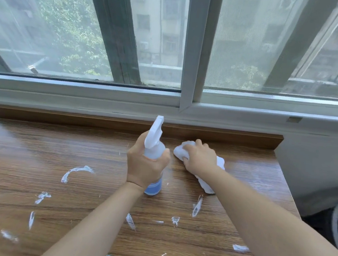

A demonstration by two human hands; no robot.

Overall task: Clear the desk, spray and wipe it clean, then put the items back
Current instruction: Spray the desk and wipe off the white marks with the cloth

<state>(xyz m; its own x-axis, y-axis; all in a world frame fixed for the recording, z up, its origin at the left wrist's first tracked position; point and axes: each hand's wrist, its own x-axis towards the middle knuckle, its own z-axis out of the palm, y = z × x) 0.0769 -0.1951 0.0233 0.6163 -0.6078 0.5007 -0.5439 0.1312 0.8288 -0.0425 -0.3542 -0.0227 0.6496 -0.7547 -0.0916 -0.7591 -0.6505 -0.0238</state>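
White smears (77, 172) streak the wood surface (38, 146) nearer than both hands — not yet wiped. Left hand (146, 165) wraps the spray bottle (155, 147), upright, nozzle aimed away, ready to spray. Just right of it, right hand (199, 156) presses a crumpled white cloth (182, 149) flat to scrub near the back ledge (61, 117).

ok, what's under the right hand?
A crumpled white cloth lies under the right hand, pressed onto the wooden desk. Its ends stick out past the fingers and below the wrist. The wood directly beneath the cloth is covered, so its state cannot be seen.
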